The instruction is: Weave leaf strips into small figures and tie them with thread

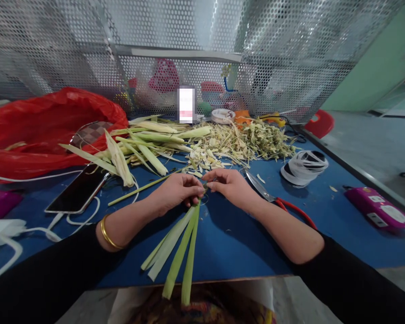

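My left hand [175,191] and my right hand [231,185] meet at the middle of the blue table [229,238]. Both are closed in a pinch on the top ends of several long pale green leaf strips [180,249]. The strips fan out toward me and hang over the table's near edge. A thin strand shows between the two sets of fingertips. A gold bangle [107,233] sits on my left wrist. Red-handled scissors [273,198] lie on the table just right of my right hand.
A heap of green leaves [145,146] and shredded trimmings [243,139] lies behind my hands. At the left are a red plastic bag [43,130] and a phone on a white cable [77,189]. A white cord coil [303,167] and a pink case [378,207] lie at the right. Perforated metal screen [189,49] closes the back.
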`<state>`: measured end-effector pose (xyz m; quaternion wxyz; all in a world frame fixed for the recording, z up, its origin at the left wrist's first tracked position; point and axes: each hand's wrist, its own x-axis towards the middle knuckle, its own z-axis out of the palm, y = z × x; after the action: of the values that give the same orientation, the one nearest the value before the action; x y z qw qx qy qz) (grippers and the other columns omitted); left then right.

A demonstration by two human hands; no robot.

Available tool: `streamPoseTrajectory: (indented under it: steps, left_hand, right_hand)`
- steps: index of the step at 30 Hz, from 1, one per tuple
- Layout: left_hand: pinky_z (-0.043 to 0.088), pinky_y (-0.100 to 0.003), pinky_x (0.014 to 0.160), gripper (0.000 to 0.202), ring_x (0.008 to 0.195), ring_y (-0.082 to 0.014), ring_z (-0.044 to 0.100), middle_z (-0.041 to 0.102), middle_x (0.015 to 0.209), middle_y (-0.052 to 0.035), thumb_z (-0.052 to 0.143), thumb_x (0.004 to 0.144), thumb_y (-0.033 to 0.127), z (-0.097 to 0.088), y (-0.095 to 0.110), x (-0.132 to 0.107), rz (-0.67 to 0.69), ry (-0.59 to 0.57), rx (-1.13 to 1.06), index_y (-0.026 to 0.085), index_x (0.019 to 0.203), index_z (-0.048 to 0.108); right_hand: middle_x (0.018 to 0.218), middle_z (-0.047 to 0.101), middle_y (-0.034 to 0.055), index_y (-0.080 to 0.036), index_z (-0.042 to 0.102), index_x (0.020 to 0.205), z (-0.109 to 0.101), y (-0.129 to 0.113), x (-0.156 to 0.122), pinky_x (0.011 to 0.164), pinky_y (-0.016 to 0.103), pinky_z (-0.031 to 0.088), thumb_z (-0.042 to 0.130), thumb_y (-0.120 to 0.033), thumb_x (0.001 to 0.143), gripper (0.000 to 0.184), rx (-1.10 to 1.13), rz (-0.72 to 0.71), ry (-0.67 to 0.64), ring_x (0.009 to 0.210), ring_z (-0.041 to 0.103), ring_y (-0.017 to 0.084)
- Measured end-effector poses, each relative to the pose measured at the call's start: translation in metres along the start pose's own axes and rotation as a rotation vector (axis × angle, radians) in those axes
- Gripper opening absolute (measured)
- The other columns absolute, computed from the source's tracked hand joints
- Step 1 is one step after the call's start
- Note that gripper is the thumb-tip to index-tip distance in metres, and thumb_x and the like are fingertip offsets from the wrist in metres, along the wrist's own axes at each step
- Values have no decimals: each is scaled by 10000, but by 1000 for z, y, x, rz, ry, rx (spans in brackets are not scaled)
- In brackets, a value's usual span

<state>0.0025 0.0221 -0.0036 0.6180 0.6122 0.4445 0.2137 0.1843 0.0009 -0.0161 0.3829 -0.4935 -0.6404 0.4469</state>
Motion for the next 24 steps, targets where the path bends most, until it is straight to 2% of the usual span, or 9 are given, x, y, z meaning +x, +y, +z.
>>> streamPoseTrajectory:
  steps: [3,7,13,20,24]
  left_hand:
    - [395,-171,439,136,527,-81,561,638,660,-11,658,707,257,0,1,0,7,-12,-22,149,733,581]
    - [391,-165,435,127,529,-77,556,635,660,-5,649,713,249,0,3,-1,13,-3,-20,148,738,575]
    - [389,-171,422,195,523,-82,561,661,694,-18,680,702,319,2,1,0,33,56,-35,146,743,599]
    - [335,-152,390,154,483,-76,539,603,552,20,715,649,252,2,2,0,19,160,-18,142,740,657]
    - [319,-150,384,154,463,-69,512,593,524,21,727,632,242,-1,1,0,35,150,-21,145,740,675]
  right_hand:
    - [766,643,14,-183,694,807,-2,5,0,611,257,407,604,-135,710,141,-196,-69,-32,670,546,130]
    - [722,563,0,-180,687,734,0,3,-2,597,248,381,625,-114,726,91,-369,-158,10,646,519,117]
    - [720,561,9,-170,653,697,-1,-4,-3,617,259,379,600,-66,740,124,-411,-185,30,673,525,130]
    - [726,571,3,-169,653,692,-3,-6,-5,629,251,392,630,-132,754,76,-385,-193,-5,665,536,117]
    - [736,569,-2,-169,646,684,-3,-9,-7,645,248,402,621,-123,755,88,-379,-231,-50,673,543,110]
